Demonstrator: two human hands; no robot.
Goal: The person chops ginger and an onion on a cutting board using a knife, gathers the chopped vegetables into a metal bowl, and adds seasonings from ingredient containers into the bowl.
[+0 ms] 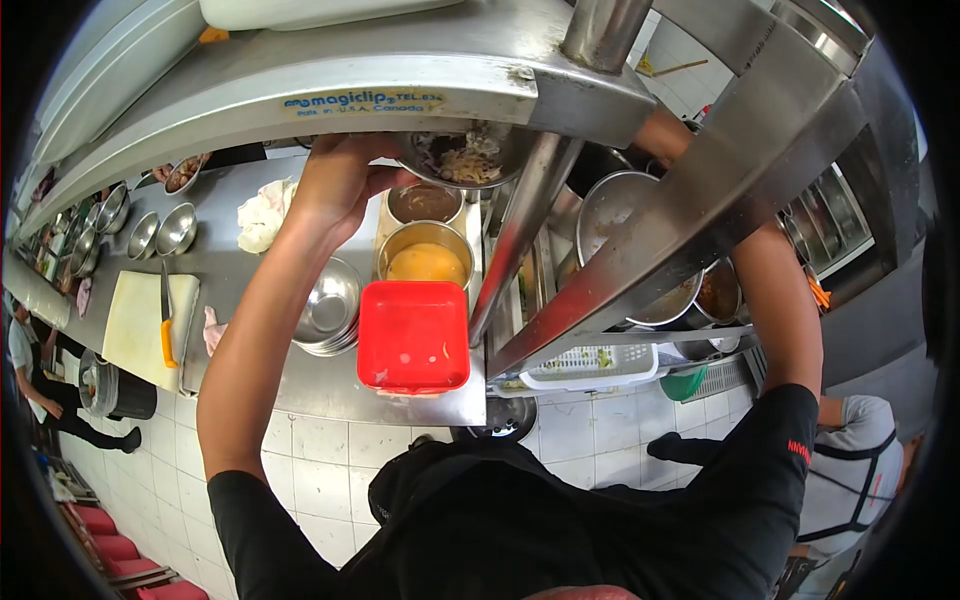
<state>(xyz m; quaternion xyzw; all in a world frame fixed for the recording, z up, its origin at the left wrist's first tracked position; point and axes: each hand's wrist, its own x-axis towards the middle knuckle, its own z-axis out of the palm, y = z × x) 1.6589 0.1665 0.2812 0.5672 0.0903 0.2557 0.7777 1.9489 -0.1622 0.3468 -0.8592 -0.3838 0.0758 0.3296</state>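
My left hand (345, 180) grips the rim of a metal bowl (465, 160), its thumb by the near side. Chopped, pale brown food and some darker bits lie in the bowl, partly under the shelf edge. Just below stand a round container of brown sauce (425, 203) and one of yellow-orange liquid (428, 262). A red square tub (413, 335) sits closer to me. My right forearm (778, 290) passes behind a slanted steel post; around my right hand (668, 137) the shelf hides the fingers. A large metal pot (612, 205) stands near that arm.
The steel shelf (420, 95) and slanted post (680, 195) cross in front of me. At left lie a cutting board (135, 330), an orange-handled knife (167, 335), stacked bowls (328, 305) and a white cloth (265, 215). A white basket (590, 367) is low right. Other people stand at both sides.
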